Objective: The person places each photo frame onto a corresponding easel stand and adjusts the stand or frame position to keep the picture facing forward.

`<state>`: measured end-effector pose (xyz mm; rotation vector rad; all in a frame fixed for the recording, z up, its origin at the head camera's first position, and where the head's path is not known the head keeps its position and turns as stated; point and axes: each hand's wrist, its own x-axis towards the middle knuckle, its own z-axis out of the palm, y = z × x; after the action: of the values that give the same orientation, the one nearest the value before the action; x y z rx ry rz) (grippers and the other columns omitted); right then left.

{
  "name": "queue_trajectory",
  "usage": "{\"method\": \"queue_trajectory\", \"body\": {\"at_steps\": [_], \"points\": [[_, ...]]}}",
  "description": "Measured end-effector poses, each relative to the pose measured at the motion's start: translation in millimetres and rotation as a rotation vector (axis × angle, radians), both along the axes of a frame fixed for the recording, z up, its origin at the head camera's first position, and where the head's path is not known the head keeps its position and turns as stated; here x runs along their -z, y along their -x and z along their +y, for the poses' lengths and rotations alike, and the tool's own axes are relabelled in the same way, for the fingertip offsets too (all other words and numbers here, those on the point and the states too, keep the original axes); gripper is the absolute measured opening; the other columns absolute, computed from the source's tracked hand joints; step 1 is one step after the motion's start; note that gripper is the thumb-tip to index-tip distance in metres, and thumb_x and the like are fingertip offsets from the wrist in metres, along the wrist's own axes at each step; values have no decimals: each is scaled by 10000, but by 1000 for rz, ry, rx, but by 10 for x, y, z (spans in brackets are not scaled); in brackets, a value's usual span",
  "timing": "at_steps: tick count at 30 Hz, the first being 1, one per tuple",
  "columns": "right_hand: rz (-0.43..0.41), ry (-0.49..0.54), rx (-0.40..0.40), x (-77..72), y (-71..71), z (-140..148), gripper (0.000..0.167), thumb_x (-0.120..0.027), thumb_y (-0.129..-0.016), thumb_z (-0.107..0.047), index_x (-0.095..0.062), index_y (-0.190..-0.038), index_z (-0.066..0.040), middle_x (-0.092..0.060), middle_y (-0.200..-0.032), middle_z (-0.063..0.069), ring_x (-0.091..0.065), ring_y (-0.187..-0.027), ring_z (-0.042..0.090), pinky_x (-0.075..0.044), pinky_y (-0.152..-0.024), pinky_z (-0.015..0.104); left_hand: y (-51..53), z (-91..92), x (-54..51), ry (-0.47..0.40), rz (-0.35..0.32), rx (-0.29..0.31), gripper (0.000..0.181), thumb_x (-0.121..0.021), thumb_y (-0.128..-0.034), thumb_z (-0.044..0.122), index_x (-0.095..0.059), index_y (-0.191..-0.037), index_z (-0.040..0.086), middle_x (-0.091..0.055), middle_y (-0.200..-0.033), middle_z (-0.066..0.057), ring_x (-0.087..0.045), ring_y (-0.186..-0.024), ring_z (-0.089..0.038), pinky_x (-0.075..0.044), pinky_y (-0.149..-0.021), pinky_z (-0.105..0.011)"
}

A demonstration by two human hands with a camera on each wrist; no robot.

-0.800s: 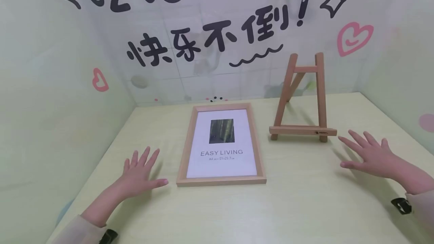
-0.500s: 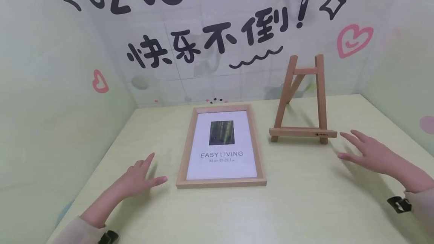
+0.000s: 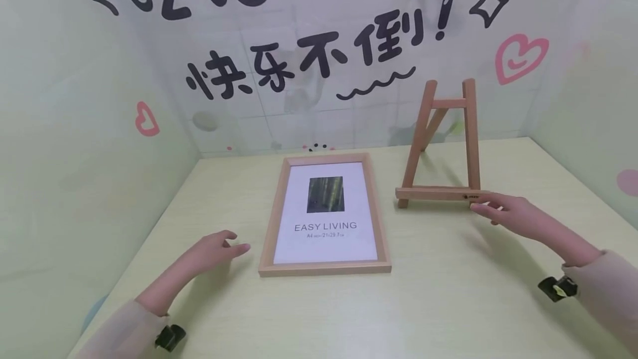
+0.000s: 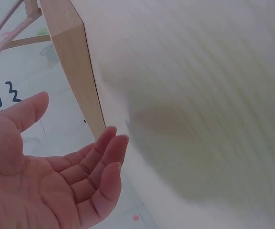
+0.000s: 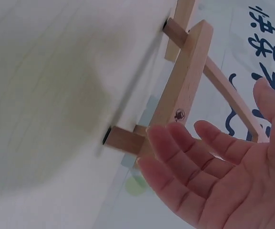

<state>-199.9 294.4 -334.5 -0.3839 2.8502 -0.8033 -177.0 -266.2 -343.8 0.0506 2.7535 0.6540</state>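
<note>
Nearer than before to one brown wooden A-shaped easel point(image 3: 471, 133), my bare right hand point(image 3: 513, 215), thumb and fingers apart, my bare left hand point(image 3: 211, 251) likewise, beside one rectangular pale-wood picture frame point(image 3: 324, 267).

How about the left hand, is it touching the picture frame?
Apart: the head view shows bare table between the left hand and the picture frame.

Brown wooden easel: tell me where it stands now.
In the head view, the easel stands at the back right of the pale yellow table, right of the rectangular wooden picture frame, the right hand at its lower right.
</note>
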Motion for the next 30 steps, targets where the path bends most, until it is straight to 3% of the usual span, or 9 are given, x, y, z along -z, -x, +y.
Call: {"method": "queue_trajectory", "body": {"at_steps": [7, 12, 17, 25, 30], "points": [[-66, 132, -59, 11, 76, -240, 458, -427, -968, -325, -515, -1154, 84, -583, -992, 169, -592, -789, 188, -493, -629, 302, 50, 134, 19, -61, -38, -9, 594, -555, -861, 473, -499, -1164, -35, -617, -886, -79, -539, -711, -178, -460, -627, -327], [-103, 165, -86, 42, 111, -397, 437, -455, -958, -322, -526, -1128, 74, -590, -906, 132, -555, -708, 163, -489, -591, 315, 89, 246, 70, -81, -18, -11, 443, -559, -882, 402, -543, -1084, 8, -591, -744, -48, -501, -611, -167, -422, -553, -279], [-136, 175, -91, 83, 145, -532, 447, -479, -942, -356, -532, -1107, 56, -590, -884, 123, -556, -678, 163, -486, -592, 311, 104, 333, 103, -65, -19, -3, 402, -571, -878, 380, -548, -1038, 12, -533, -647, -59, -463, -566, -157, -396, -526, -269], [-196, 212, -131, 170, 194, -740, 425, -497, -930, -367, -564, -1077, 27, -579, -797, 84, -540, -635, 158, -468, -558, 288, 159, 399, 148, -28, -13, 39, 362, -566, -881, 349, -562, -1021, 15, -523, -632, -41, -445, -541, -139, -381, -507, -259], [-231, 200, -155, 205, 221, -873, 384, -514, -916, -385, -585, -926, -8, -565, -727, 53, -520, -636, 158, -454, -556, 289, 193, 416, 147, 11, -26, 70, 314, -587, -865, 339, -569, -972, 44, -513, -661, -27, -464, -588, -145, -383, -523, -257]]}}
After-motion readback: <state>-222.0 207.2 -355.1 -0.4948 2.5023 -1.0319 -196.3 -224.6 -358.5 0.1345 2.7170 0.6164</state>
